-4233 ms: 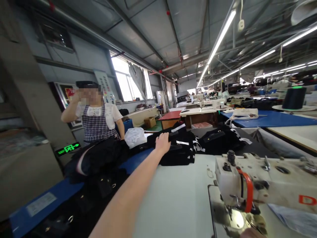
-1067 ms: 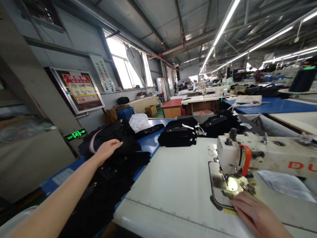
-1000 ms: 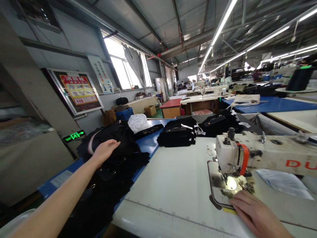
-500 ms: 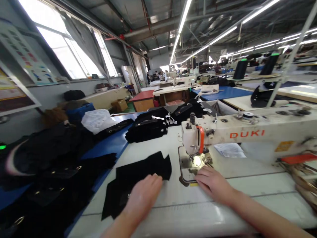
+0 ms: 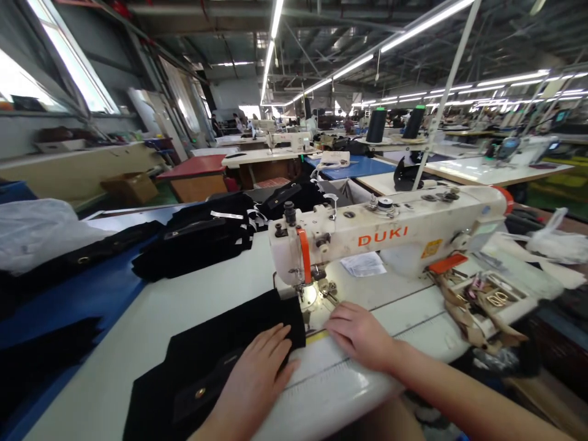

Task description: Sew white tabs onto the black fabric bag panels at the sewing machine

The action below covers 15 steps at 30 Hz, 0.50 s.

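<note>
A black fabric piece [image 5: 229, 331] lies on the white sewing table, its right edge beside the needle area of the white sewing machine [image 5: 340, 236]. A strip with a gold snap is on the fabric's near part. My left hand [image 5: 257, 373] rests flat on the fabric, fingers spread. Close to the machine's lit needle plate [image 5: 310, 296], at its right, is my right hand [image 5: 358, 334], with its fingers pressed together; what they hold, if anything, is hidden.
Stacked black pieces [image 5: 197, 233] lie behind the fabric. A blue table [image 5: 105, 275] with black pieces and a white plastic bag [image 5: 41, 233] is at the left. A tray of metal parts [image 5: 498, 297] sits at the right, beside tan straps [image 5: 463, 315].
The view has turned to the right. The black fabric has moved right, up to the machine's needle area, with my left hand on it. My left fingers are now spread.
</note>
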{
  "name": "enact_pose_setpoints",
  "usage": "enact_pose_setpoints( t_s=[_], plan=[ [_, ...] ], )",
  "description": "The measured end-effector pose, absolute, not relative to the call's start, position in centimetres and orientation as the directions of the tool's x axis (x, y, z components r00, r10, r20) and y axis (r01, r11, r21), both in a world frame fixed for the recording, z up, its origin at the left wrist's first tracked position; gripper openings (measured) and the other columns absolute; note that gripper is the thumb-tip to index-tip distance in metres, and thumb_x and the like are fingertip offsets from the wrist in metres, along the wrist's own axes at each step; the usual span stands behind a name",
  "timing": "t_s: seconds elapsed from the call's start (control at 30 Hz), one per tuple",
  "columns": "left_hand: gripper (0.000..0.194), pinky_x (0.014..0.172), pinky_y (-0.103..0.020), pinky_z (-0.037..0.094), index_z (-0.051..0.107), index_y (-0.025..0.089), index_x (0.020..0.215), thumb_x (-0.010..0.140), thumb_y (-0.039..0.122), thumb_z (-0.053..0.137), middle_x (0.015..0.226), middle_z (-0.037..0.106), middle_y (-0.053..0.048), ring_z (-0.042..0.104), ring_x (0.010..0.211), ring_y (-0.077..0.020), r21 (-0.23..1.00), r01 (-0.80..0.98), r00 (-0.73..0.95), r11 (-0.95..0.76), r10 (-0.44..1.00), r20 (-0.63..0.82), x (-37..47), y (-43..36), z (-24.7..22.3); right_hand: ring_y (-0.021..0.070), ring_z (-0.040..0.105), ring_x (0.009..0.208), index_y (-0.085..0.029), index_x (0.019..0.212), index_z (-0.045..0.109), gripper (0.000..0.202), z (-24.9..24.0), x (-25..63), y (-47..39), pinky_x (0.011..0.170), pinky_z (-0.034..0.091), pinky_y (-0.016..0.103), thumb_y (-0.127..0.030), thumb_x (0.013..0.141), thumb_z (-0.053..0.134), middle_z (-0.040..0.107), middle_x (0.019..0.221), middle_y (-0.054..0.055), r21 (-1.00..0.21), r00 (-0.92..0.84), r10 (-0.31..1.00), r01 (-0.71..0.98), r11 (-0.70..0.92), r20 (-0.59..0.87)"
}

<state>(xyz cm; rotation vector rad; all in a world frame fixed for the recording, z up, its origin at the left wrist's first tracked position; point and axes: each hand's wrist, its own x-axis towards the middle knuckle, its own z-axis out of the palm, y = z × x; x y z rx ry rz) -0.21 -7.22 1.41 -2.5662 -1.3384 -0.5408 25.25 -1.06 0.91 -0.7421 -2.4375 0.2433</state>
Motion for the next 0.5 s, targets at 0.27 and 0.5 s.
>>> enact_pose_setpoints(
  t_s=[0.27, 0.5],
  plan=[
    [0.050, 0.101, -0.049, 0.047, 0.053, 0.019, 0.134, 0.092, 0.044, 0.047, 0.140, 0.054, -0.011, 0.050, 0.129, -0.0287, 0.058, 0.897, 0.402, -0.439, 0.862, 0.310, -1.3, -5.5, 0.8, 0.0221, 0.059, 0.094, -0.018, 0.100, 0.069, 0.025, 3.1, 31.0, 4.5, 0.084, 0.047, 0.034, -0.017, 0.094, 0.044, 0.068, 0.098, 0.010, -0.252, -0.416, 0.806, 0.800, 0.544, 0.421],
    [0.053, 0.101, -0.051, 0.046, 0.053, 0.019, 0.136, 0.091, 0.047, 0.047, 0.142, 0.051, -0.010, 0.048, 0.131, -0.0305, -0.019, 0.906, 0.411, -0.423, 0.869, 0.276, -1.4, -4.7, -0.5, 0.0241, 0.060, 0.095, -0.013, 0.092, 0.069, 0.020, 3.2, 32.4, 7.2, 0.084, 0.045, 0.032, -0.016, 0.094, 0.048, 0.068, 0.101, 0.013, -0.096, -0.303, 0.936, 0.942, 0.323, 0.180]
  ],
)
